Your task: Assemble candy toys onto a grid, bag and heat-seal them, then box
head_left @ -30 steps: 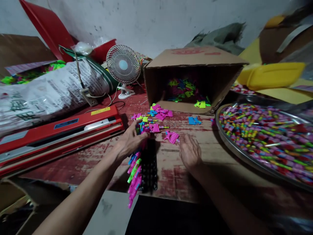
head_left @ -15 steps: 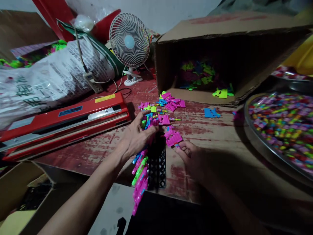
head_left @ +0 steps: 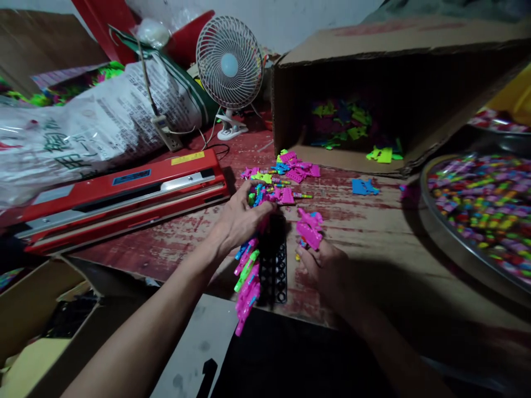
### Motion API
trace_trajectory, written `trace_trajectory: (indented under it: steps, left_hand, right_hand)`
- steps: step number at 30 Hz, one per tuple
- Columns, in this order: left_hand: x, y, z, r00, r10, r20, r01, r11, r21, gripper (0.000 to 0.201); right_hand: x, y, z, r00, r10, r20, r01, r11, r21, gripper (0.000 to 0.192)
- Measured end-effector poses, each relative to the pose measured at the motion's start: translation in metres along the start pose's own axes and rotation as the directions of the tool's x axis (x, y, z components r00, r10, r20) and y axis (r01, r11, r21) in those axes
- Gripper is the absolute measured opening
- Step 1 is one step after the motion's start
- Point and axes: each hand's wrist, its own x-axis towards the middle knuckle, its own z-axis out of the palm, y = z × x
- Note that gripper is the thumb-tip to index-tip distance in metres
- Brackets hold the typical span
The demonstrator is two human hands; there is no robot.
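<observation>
My left hand (head_left: 238,221) rests on the far end of a black grid tray (head_left: 274,271) lying on the worn red table (head_left: 365,232). Its fingers are closed over a cluster of small coloured plastic pieces (head_left: 257,198). A row of pink, green and blue plastic pieces (head_left: 247,282) lines the tray's left side, hanging past the table edge. My right hand (head_left: 326,268) holds a pink plastic piece (head_left: 309,228) just right of the tray. More loose pink, blue and green pieces (head_left: 290,168) lie beyond the tray.
A cardboard box (head_left: 373,94) on its side holds more coloured pieces. A metal tray (head_left: 448,243) of small coloured items sits right. A red heat sealer (head_left: 120,193), a printed sack (head_left: 95,127) and a small white fan (head_left: 229,63) stand left. A blue piece (head_left: 363,187) lies alone.
My right hand went from hovering empty to picking up the pink piece and lifting it off the table beside the tray. The view has moved closer and lower. My left hand stays on the tray.
</observation>
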Motion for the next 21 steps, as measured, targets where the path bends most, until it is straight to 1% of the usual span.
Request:
trace_trajectory:
  steps: [1,3,5,7,9,11,13,15,17,19,21]
  left_hand:
    - [0.0,0.001,0.0,1.0,0.002,0.0,-0.002,1.0,0.001,0.044]
    - [-0.001,0.002,-0.001,1.0,0.005,-0.007,-0.004,1.0,0.017,0.042]
    - [-0.001,0.003,-0.001,1.0,-0.007,-0.011,0.007,0.999,0.039,0.042]
    - [-0.002,0.005,-0.001,1.0,-0.018,-0.004,0.018,0.999,0.036,0.043]
    - [-0.002,0.006,-0.002,1.0,-0.018,0.006,0.018,1.0,0.019,0.043]
    - [-0.003,0.007,-0.001,1.0,-0.026,0.01,0.026,1.0,0.014,0.041]
    - [-0.003,0.008,0.0,1.0,-0.027,0.011,0.028,1.0,-0.014,0.041]
    - [-0.003,0.008,0.0,1.0,-0.014,0.019,0.015,0.997,-0.077,0.043]
    - [-0.004,0.008,0.001,1.0,0.009,0.025,-0.006,0.992,-0.126,0.043]
    - [-0.004,0.008,0.001,0.999,0.007,0.031,-0.003,0.992,-0.127,0.042]
    - [-0.003,0.007,0.001,0.999,-0.013,0.033,0.017,0.994,-0.11,0.043]
  right_hand:
    - [0.001,0.001,0.0,0.998,0.046,0.035,-0.048,0.997,0.059,0.021]
    - [0.002,0.002,-0.003,0.982,0.117,0.151,-0.148,0.966,0.211,0.026]
    - [0.004,0.001,-0.008,0.961,0.119,0.25,-0.205,0.913,0.353,0.03]
    - [0.005,0.0,-0.013,0.95,0.102,0.294,-0.224,0.879,0.421,0.032]
    - [0.005,-0.002,-0.018,0.948,0.113,0.297,-0.238,0.872,0.429,0.031]
    - [0.004,-0.002,-0.022,0.951,0.136,0.278,-0.246,0.878,0.412,0.029]
    - [0.003,0.0,-0.023,0.961,0.151,0.231,-0.23,0.9,0.37,0.026]
    - [0.002,0.003,-0.024,0.974,0.172,0.144,-0.208,0.935,0.286,0.025]
    - [0.001,0.008,-0.023,0.983,0.177,0.051,-0.183,0.97,0.158,0.023]
    - [0.0,0.012,-0.021,0.99,0.135,-0.034,-0.134,0.991,0.012,0.02]
    - [-0.002,0.016,-0.018,0.994,0.064,-0.09,-0.073,0.992,-0.1,0.017]
